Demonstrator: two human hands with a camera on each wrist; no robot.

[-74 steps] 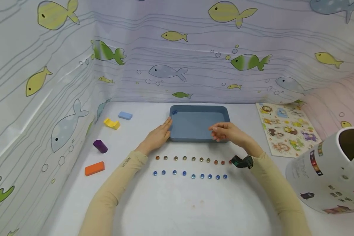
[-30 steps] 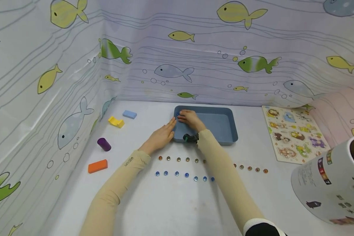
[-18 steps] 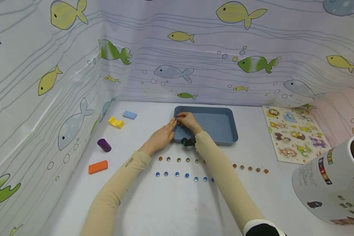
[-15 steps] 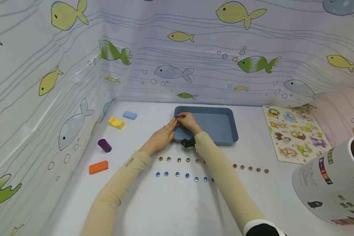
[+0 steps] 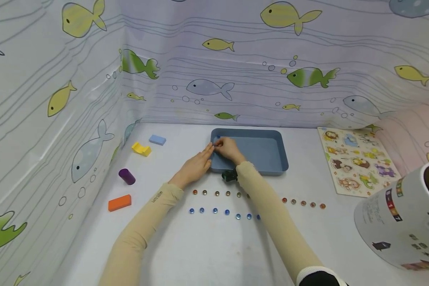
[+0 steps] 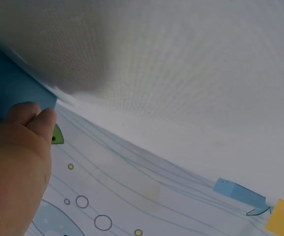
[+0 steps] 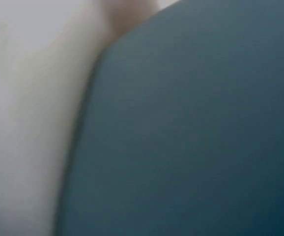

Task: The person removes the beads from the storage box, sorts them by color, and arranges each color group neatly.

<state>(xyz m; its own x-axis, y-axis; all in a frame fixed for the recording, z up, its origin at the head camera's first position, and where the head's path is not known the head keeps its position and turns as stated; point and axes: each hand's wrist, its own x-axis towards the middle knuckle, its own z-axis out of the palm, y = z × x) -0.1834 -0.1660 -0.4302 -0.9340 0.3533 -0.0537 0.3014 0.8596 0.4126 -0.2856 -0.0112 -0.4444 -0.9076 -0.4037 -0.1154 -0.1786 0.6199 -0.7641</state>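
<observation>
In the head view my left hand (image 5: 194, 169) lies with straight fingers against the left wall of the blue-grey tray (image 5: 268, 153). My right hand (image 5: 229, 150) is inside the tray at its left end, its fingers bent and tips close together beside the left fingertips. Anything between those tips is hidden or too small to make out. A small blue glass bead (image 5: 218, 137) shows behind the right hand, near the back left corner. In front of the tray run a row of amber and brown glass beads (image 5: 228, 194) and a row of blue beads (image 5: 215, 211), both partly covered by the right forearm.
Left of the tray lie a light blue block (image 5: 157, 140), a yellow curved block (image 5: 141, 149), a purple cylinder (image 5: 126, 176) and an orange block (image 5: 119, 203). At right are an animal picture board (image 5: 359, 163) and a large white container (image 5: 382, 226). A fish-patterned curtain (image 5: 250, 95) closes the back.
From over the tray's right side, my right hand has crossed to its left end, and lately its fingertips have drawn together there. The left hand has stayed against the tray. The camera view has shifted slightly.
</observation>
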